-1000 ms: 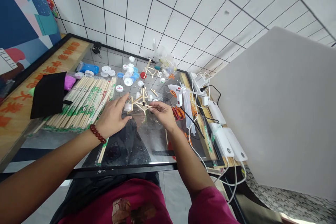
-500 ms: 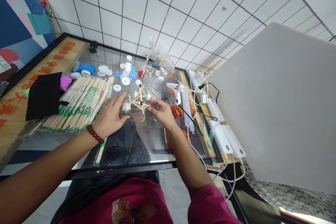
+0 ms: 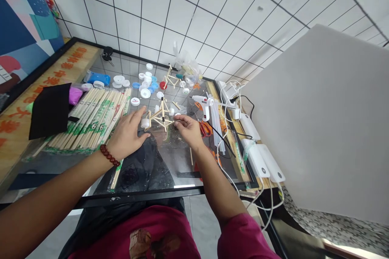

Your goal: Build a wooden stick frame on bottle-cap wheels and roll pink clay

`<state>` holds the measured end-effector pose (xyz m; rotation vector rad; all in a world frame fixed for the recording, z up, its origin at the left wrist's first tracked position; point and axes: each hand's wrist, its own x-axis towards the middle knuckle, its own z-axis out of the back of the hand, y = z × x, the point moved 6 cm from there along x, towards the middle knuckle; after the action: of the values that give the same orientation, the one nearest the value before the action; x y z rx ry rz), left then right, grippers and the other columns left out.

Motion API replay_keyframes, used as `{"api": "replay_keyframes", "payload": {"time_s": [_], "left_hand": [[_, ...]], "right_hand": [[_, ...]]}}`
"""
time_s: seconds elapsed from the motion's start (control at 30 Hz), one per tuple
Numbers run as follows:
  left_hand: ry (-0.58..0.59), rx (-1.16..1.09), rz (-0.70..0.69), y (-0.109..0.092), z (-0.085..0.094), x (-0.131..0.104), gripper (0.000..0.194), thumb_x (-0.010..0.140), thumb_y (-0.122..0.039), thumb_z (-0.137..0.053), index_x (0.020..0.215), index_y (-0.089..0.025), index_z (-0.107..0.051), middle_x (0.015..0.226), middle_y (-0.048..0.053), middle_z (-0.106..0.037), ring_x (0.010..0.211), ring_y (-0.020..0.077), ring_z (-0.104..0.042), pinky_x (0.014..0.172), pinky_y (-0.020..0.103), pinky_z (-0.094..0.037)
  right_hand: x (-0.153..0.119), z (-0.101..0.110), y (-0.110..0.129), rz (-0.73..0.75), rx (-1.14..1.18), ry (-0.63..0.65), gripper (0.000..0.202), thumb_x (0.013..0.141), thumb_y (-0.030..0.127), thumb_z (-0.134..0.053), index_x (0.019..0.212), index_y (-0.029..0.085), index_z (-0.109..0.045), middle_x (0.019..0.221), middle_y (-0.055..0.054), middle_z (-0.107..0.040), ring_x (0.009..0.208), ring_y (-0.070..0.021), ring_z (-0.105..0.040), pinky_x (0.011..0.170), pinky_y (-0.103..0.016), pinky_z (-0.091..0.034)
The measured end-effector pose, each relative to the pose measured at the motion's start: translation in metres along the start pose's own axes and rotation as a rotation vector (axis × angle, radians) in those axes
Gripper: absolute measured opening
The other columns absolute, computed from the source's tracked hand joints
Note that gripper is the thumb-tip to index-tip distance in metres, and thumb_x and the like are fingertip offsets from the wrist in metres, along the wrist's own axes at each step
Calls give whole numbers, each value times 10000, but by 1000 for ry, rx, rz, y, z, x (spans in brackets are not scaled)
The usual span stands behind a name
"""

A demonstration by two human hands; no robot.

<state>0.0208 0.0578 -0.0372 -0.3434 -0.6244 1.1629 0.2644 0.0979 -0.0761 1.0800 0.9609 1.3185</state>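
Observation:
My left hand (image 3: pixel 128 132) rests open at the left of a small frame of wooden sticks (image 3: pixel 163 115), thumb and fingers spread round its left end. A white bottle cap (image 3: pixel 145 123) at that end sits between thumb and forefinger; whether they touch it I cannot tell. To the right of the frame, my right hand (image 3: pixel 189 128) has its thumb and fingertips pinched together, a small gap away from the sticks. What the pinch holds, if anything, is too small to make out. The frame has dark bits on its upright and at its front joint.
Wrapped chopsticks (image 3: pixel 94 119) lie left, beside a black sheet (image 3: pixel 50 111). Loose bottle caps (image 3: pixel 146 93) and a second stick frame (image 3: pixel 172 79) are behind. A white glue gun (image 3: pixel 204 103), glue sticks (image 3: pixel 216 123), red-handled scissors (image 3: pixel 206 128) and cables lie right.
My right hand has drawn slightly to the right, its fingertips now a little apart from the stick frame. My left hand and the frame stay in place.

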Motion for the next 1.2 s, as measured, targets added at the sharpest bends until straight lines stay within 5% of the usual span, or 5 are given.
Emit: {"api": "replay_keyframes", "payload": {"time_s": [0.37,0.7,0.83,1.0,1.2], "left_hand": [[-321,-83,-168,-19,28,-9,1111,797,-528,-827,1629,-223,-156,1590,214,-382,1376,384,-560,1247,580,-377],[-579,-218,-148,-34,95,-14,238,982,-300,-645,1195,-208,-700,1213,45,-759,1161,206,-702,1092,428,-546],[-516,-252,-164,-79,128,-47,93,933,-254,-703,981,-313,-756,926,-62,-804,839,158,-756,837,339,-626],[-191,-340,-342,-137,115,-104,523,935,-184,-598,1259,-591,-652,865,-106,-813,762,190,-785,617,341,-668],[-91,-354,-281,-118,90,-169,787,876,-148,-572,1489,-625,-446,840,-67,-804,689,232,-764,586,403,-670]], "right_hand": [[-4,14,22,170,4,-138,237,801,367,-694,982,226,-755,984,-63,-800,898,-216,-742,904,-377,-586],[-44,64,118,451,14,-319,139,906,320,-691,1011,247,-746,1035,-58,-776,966,-213,-726,922,-390,-594],[-103,43,161,533,18,-161,238,929,281,-709,1165,312,-725,1147,-46,-757,838,-175,-707,785,-348,-613],[-184,-46,158,651,-23,532,945,874,293,-754,1655,349,-226,1527,-117,-580,942,-194,-738,813,-330,-623],[-213,-39,132,683,-119,400,269,995,243,-574,1223,313,-699,778,-6,-759,628,-176,-651,636,-319,-509]]}}
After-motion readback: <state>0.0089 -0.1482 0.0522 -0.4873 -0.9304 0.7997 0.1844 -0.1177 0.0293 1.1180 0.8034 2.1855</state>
